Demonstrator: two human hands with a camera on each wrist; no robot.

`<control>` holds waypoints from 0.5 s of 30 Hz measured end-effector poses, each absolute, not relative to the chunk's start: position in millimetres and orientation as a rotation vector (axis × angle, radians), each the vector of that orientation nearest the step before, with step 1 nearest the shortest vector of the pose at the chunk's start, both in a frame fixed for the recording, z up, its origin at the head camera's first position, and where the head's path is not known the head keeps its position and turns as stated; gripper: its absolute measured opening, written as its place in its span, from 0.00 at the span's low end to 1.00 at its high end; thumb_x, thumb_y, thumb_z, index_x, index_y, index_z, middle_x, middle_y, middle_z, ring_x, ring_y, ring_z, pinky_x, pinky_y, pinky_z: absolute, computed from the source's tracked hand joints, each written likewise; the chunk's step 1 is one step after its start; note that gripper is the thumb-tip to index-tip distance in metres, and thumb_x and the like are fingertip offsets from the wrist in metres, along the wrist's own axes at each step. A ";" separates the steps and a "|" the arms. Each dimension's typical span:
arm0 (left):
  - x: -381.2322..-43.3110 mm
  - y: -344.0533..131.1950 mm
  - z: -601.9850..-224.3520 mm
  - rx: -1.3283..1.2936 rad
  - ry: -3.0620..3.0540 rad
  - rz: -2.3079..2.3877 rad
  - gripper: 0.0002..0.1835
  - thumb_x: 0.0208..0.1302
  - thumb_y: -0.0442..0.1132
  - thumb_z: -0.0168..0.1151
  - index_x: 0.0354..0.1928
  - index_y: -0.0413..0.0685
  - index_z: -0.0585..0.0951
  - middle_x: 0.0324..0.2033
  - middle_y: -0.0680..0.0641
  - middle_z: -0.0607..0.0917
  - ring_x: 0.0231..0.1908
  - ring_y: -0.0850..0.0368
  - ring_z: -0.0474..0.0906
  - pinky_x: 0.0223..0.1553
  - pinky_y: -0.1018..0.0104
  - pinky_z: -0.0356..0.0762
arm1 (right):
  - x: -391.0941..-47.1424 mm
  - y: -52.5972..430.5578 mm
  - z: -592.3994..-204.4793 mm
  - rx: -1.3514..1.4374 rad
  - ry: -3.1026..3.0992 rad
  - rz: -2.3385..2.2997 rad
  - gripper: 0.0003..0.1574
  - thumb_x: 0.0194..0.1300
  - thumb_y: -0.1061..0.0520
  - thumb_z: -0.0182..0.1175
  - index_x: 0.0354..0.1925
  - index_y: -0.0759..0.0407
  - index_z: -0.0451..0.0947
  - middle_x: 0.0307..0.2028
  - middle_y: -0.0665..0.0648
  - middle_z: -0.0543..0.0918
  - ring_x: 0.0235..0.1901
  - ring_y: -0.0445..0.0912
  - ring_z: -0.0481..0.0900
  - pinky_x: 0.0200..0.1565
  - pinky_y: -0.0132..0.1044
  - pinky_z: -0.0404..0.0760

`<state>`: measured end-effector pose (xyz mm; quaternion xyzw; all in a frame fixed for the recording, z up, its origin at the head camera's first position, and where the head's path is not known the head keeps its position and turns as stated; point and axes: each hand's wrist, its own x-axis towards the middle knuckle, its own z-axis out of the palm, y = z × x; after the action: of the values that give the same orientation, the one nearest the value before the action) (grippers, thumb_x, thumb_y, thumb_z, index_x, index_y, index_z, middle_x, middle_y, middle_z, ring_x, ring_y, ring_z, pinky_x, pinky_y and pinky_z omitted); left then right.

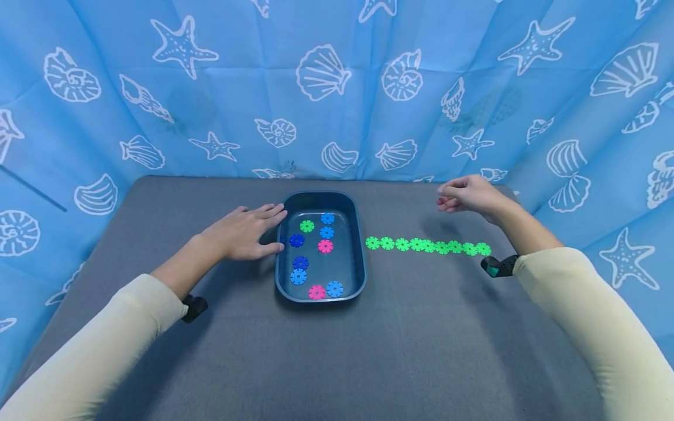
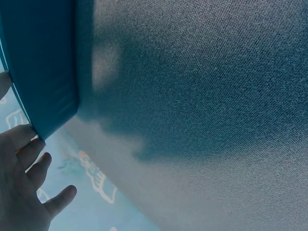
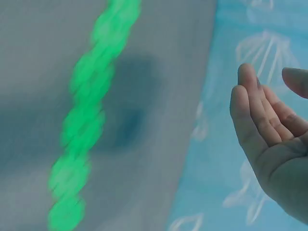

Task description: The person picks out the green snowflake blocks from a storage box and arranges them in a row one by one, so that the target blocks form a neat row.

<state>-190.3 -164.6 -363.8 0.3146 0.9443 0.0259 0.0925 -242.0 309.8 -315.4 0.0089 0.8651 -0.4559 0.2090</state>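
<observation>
My left hand rests at the left side of a dark blue tray, fingers stretched out and touching its rim. The left wrist view shows the fingertips against the rim, with the tray wall beside them. Inside the tray lie several notched plastic discs: blue, pink and one green. My right hand hovers above the far right of the table, fingers loosely bent. In the right wrist view its thumb stands apart from the fingers, with nothing between them. Below it runs a row of green discs.
A grey cloth-covered table carries the tray and the row. Behind it and along the sides hangs a blue curtain with white shells and starfish. The green row starts close to the tray's right wall and stretches rightward.
</observation>
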 end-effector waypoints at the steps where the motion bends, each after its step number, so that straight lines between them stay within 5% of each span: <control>1: -190.4 -164.9 -363.9 0.934 2.803 0.076 0.44 0.69 0.61 0.56 0.76 0.41 0.59 0.75 0.39 0.58 0.74 0.40 0.54 0.66 0.31 0.56 | -244.6 298.9 -312.2 -0.001 2.396 -1.271 0.31 0.77 0.51 0.52 0.63 0.77 0.67 0.37 0.54 0.86 0.37 0.42 0.87 0.40 0.34 0.85; 15: -190.0 -165.2 -365.2 0.927 2.806 0.081 0.44 0.68 0.62 0.56 0.76 0.42 0.59 0.75 0.40 0.58 0.74 0.41 0.54 0.66 0.33 0.57 | -262.3 167.8 -305.3 -0.241 2.264 -1.219 0.28 0.77 0.53 0.52 0.64 0.71 0.70 0.52 0.71 0.82 0.48 0.55 0.85 0.55 0.48 0.80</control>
<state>-190.0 -165.2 -365.2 0.3123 0.9451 0.0272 0.0924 -262.3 167.8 -305.3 -0.0897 0.8426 -0.4537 0.2761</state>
